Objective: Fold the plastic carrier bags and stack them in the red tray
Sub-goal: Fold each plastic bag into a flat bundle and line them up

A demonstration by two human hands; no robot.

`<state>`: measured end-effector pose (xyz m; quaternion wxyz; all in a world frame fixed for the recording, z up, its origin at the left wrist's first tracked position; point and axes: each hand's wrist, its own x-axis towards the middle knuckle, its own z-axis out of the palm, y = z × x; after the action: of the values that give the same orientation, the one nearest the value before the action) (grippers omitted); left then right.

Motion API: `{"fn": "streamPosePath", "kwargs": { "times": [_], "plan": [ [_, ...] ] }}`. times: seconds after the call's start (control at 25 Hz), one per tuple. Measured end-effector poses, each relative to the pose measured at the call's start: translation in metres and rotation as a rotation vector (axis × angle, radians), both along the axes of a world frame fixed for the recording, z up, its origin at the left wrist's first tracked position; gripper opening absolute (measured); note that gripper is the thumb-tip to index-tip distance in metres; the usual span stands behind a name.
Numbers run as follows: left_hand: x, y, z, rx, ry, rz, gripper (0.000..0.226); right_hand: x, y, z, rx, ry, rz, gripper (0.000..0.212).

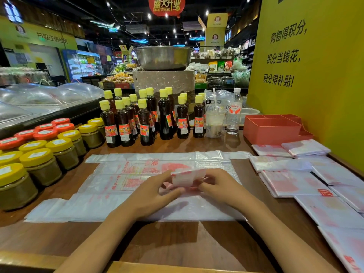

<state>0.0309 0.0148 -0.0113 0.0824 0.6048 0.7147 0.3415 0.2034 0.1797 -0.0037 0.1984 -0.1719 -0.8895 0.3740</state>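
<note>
Head view of a shop counter [177,239]. The left hand [151,196] and the right hand [220,186] together pinch a small, partly folded bag [188,179], fingers of both curled onto its edges and holding it just above the flat bags [137,186] spread on the near-centre of the counter. The red tray [271,129] stands at the far right and appears to hold no bags; folded bags [291,182] lie in loose piles near and right of it. To finish this fold well, the edges should probably be aligned before the crease is pressed flat, since thin film is likely to slip and spring open. Bottles [145,119] and jars [39,164] stand to the left and far side. The fingertips under the packet are hidden; motion blur obscures its fold count; the tray's compartments are only partly visible, and the rightmost piles are cut off.
</note>
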Motion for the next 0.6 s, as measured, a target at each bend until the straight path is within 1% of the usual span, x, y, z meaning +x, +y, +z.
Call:
{"fn": "streamPosePath", "kwargs": {
  "times": [0.04, 0.12, 0.24, 0.36, 0.44, 0.52, 0.56, 0.6],
  "plan": [
    [-0.001, 0.001, 0.0, 0.04, -0.004, 0.016, 0.03, 0.0, 0.0, 0.0, -0.062, 0.041, -0.003, 0.024],
    [-0.002, 0.005, -0.003, 0.127, -0.014, 0.032, 0.04, -0.003, -0.001, -0.001, -0.176, 0.088, -0.021, 0.019],
    [-0.006, 0.011, -0.008, 0.196, -0.103, 0.05, 0.046, -0.008, -0.004, -0.003, -0.3, 0.089, -0.05, 0.029],
    [-0.008, 0.014, -0.011, 0.135, -0.075, 0.172, 0.048, -0.012, -0.009, -0.003, -0.346, 0.107, -0.088, 0.039],
    [-0.009, 0.016, -0.015, 0.073, -0.024, 0.27, 0.04, -0.015, -0.01, -0.006, -0.309, 0.113, -0.123, 0.04],
    [-0.009, 0.018, -0.018, 0.031, 0.016, 0.31, 0.033, -0.015, -0.01, -0.009, -0.196, 0.079, -0.142, 0.041],
    [-0.009, 0.019, -0.019, 0.0, 0.041, 0.307, 0.036, -0.014, -0.01, -0.011, -0.128, 0.046, -0.146, 0.044],
    [-0.01, 0.019, -0.019, -0.045, 0.075, 0.298, 0.046, -0.013, -0.009, -0.011, -0.063, 0.008, -0.146, 0.051]
  ]
}}
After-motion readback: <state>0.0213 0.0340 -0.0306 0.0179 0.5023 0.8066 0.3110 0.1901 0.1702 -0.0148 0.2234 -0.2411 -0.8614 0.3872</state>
